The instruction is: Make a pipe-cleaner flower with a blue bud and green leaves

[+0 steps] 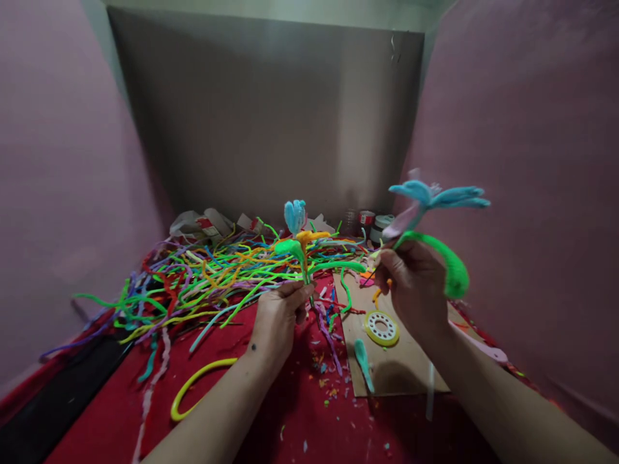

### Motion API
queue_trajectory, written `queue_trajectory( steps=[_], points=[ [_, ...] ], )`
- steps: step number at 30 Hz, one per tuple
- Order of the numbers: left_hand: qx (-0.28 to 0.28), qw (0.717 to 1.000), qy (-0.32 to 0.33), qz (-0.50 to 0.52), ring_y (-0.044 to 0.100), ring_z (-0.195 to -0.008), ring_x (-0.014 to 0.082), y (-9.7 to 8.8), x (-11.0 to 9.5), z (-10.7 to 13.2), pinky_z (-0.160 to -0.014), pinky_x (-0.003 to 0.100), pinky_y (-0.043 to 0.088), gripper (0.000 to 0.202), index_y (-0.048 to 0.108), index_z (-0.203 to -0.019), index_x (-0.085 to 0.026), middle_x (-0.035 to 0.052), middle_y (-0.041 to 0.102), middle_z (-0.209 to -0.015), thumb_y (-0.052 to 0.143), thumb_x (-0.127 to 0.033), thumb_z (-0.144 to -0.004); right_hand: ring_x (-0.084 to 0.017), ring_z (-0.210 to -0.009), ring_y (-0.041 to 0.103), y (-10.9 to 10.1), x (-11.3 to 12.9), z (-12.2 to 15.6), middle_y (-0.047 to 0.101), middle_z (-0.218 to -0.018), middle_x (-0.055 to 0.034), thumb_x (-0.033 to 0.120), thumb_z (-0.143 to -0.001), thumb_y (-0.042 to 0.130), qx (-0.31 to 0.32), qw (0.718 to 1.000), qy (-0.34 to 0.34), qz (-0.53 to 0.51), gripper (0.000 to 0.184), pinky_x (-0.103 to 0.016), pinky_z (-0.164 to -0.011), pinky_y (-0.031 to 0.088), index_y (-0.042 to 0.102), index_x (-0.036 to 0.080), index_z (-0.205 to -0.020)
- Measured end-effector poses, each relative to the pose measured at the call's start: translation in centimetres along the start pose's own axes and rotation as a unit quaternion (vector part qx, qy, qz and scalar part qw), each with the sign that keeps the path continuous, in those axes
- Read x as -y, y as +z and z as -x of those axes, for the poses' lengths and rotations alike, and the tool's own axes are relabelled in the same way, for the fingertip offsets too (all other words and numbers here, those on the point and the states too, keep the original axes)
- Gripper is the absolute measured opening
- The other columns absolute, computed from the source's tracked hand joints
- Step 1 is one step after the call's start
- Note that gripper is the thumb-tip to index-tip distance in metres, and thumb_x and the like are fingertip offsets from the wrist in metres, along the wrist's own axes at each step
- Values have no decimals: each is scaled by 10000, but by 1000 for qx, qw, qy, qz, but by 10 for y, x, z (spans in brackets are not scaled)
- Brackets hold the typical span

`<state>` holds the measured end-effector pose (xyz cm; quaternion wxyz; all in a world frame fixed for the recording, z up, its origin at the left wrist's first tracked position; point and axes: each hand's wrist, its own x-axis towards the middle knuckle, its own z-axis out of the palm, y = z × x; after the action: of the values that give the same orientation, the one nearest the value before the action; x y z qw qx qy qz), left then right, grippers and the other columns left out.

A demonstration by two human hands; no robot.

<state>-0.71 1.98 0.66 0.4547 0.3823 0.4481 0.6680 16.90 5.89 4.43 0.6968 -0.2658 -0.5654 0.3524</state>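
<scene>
My left hand [283, 316] pinches the stem of a small pipe-cleaner flower [294, 217], held upright with a closed blue bloom, green leaves and an orange piece. To the right and higher, my right hand [416, 283] is closed around the thin stem of a larger pipe-cleaner flower [425, 196]. That one has spread blue petals, a pale pink petal and a long green leaf [454, 270] curving down past the knuckles. The two flowers are apart. Below my right hand, a yellow-rimmed tape roll [382, 328] and a loose teal petal piece [363, 365] lie on a cardboard sheet [401, 374].
A wide heap of coloured pipe cleaners [217, 277] covers the back left of the red cloth [203, 348]. Plastic packaging [203, 223] and jars [382, 225] stand by the back wall. A yellow hoop [181, 393] lies near my left forearm, and fuzz scraps [329, 380] are scattered centrally.
</scene>
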Motion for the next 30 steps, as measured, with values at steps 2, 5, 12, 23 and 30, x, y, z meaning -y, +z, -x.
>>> queue_trajectory(
  steps=[2, 5, 12, 23, 30],
  points=[
    [-2, 1000, 3, -5, 346, -398, 45, -1, 1, 0, -392, 198, 234, 246, 553, -510, -134, -55, 431, -457, 740, -265, -600, -68, -401, 437, 5, -2, 10, 526, -576, 42, 281, -766, 635, 44, 998, 42, -4, 108, -205, -347, 310, 567, 198, -775],
    [0, 1000, 8, -19, 351, -393, 44, 0, 1, 0, -392, 197, 231, 238, 553, -508, -132, -49, 455, -456, 733, -253, -607, -70, -439, 458, 10, -5, 22, 513, -562, 46, 282, -778, 622, 79, 993, 91, 0, 96, -210, -396, 336, 593, 195, -806],
    [-14, 999, -6, -35, 349, -366, 50, 2, -3, -1, -378, 208, 222, 189, 625, -582, -127, -49, 470, -444, 742, -275, -592, -67, -413, 458, 9, -7, 15, 493, -524, 57, 256, -777, 610, 72, 994, 87, 0, 75, -196, -363, 327, 577, 192, -754],
    [-24, 998, -41, 39, 396, -448, 41, 1, -14, -2, -411, 171, 281, 211, 667, -676, -118, -39, 539, -554, 774, -249, -550, -57, -361, 440, -4, -30, -7, 516, -495, 51, 317, -758, 633, 63, 987, 147, -29, 212, -173, -323, 299, 514, 163, -673],
    [-9, 997, -50, 63, 354, -441, 31, 3, -15, 0, -391, 158, 257, 204, 649, -647, -111, -56, 470, -529, 784, -218, -538, -62, -378, 480, -3, -35, -8, 550, -538, 37, 329, -694, 683, 45, 978, 191, -69, 222, -163, -320, 319, 552, 149, -701]
  ],
)
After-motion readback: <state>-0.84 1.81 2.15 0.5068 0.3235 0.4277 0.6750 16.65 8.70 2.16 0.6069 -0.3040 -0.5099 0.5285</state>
